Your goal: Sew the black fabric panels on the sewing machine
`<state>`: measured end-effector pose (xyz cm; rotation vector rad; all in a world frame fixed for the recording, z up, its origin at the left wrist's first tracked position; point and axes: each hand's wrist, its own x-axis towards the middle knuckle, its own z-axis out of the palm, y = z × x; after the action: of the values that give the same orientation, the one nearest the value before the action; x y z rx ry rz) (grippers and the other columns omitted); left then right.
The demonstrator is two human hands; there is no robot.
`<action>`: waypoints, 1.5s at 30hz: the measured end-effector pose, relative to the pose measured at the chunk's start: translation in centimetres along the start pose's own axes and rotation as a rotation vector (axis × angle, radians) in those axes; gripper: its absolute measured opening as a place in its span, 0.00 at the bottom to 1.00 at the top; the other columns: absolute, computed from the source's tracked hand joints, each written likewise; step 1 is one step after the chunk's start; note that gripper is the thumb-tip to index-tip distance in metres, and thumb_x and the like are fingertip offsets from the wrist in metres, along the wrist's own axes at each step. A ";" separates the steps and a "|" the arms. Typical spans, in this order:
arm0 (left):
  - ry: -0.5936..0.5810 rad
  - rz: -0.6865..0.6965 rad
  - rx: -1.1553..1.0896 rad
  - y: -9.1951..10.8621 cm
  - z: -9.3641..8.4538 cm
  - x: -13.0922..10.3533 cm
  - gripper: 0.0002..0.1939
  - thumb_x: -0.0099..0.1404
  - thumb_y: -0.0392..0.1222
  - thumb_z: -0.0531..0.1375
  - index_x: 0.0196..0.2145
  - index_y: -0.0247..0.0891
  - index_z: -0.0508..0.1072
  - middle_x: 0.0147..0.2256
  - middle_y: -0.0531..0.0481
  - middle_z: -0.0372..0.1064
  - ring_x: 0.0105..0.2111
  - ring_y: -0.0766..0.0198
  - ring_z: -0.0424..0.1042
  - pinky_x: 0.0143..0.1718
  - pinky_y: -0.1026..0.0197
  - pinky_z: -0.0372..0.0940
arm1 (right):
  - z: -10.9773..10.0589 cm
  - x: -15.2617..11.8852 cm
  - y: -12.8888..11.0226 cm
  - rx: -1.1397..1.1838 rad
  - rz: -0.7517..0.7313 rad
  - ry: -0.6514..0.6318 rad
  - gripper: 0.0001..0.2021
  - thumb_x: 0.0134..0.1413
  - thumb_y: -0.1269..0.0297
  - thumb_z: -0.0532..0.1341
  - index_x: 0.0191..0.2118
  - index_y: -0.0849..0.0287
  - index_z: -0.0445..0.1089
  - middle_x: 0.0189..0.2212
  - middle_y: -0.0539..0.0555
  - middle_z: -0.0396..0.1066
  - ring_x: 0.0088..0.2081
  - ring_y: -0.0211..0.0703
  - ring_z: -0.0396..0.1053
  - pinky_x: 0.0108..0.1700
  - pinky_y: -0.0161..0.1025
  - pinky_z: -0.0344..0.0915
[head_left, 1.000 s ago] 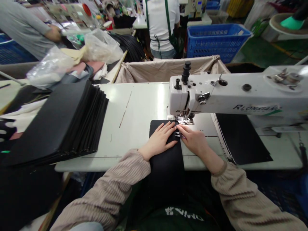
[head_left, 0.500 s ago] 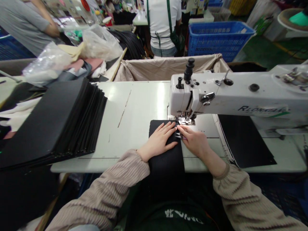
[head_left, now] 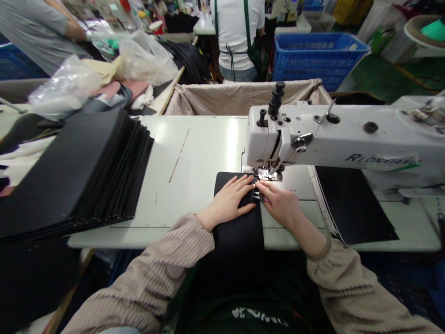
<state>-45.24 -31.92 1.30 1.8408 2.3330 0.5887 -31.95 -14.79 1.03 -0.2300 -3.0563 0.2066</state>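
Observation:
A black fabric panel lies on the pale sewing table, its far right corner close to the presser foot of the white sewing machine. My left hand rests flat on this panel with its fingers stretched out. At the panel's right edge, just in front of the presser foot, my right hand has its fingertips down. Tucked in that hand is a small pair of thread snips, blades pointing left. The needle tip is too small to make out.
A thick stack of black panels stands on the left. More black panels lie under the machine arm at right. Behind the table are a beige cloth-lined bin, a blue crate and a person in a white shirt.
The view has shifted very slightly. Both hands and the black panel keep practically the same place by the presser foot. At the upper left, another person's arm has moved a little.

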 end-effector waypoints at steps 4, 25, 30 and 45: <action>0.004 0.015 -0.010 -0.2 -0.1 -0.1 0.29 0.68 0.51 0.59 0.63 0.40 0.60 0.67 0.44 0.50 0.68 0.55 0.48 0.69 0.47 0.44 | 0.1 -0.1 0.0 0.013 -0.002 0.015 0.24 0.66 0.62 0.50 0.65 0.48 0.59 0.64 0.50 0.62 0.47 0.44 0.73 0.39 0.38 0.68; 0.074 0.062 0.004 -0.8 0.3 -0.4 0.18 0.73 0.44 0.53 0.58 0.45 0.68 0.60 0.46 0.62 0.62 0.57 0.59 0.66 0.45 0.51 | 0.2 -0.2 0.2 0.012 0.004 0.032 0.24 0.66 0.61 0.50 0.65 0.47 0.59 0.62 0.50 0.63 0.46 0.44 0.73 0.37 0.38 0.67; 0.071 0.061 0.007 -0.8 0.3 -0.4 0.17 0.73 0.43 0.53 0.58 0.45 0.68 0.60 0.46 0.62 0.62 0.56 0.59 0.66 0.43 0.52 | 0.1 -0.2 0.2 0.018 0.006 0.026 0.24 0.66 0.61 0.51 0.65 0.48 0.59 0.62 0.52 0.63 0.47 0.44 0.72 0.38 0.38 0.67; 0.064 0.059 -0.009 -0.9 0.4 -0.4 0.17 0.73 0.40 0.52 0.58 0.44 0.67 0.60 0.46 0.62 0.62 0.57 0.59 0.66 0.44 0.52 | 0.2 -0.2 0.2 0.033 0.016 0.023 0.23 0.66 0.62 0.50 0.65 0.47 0.60 0.62 0.51 0.63 0.47 0.44 0.72 0.40 0.37 0.67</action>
<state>-45.80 -32.42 0.56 1.9207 2.3178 0.6738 -31.72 -14.62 0.75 -0.2529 -3.0268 0.2538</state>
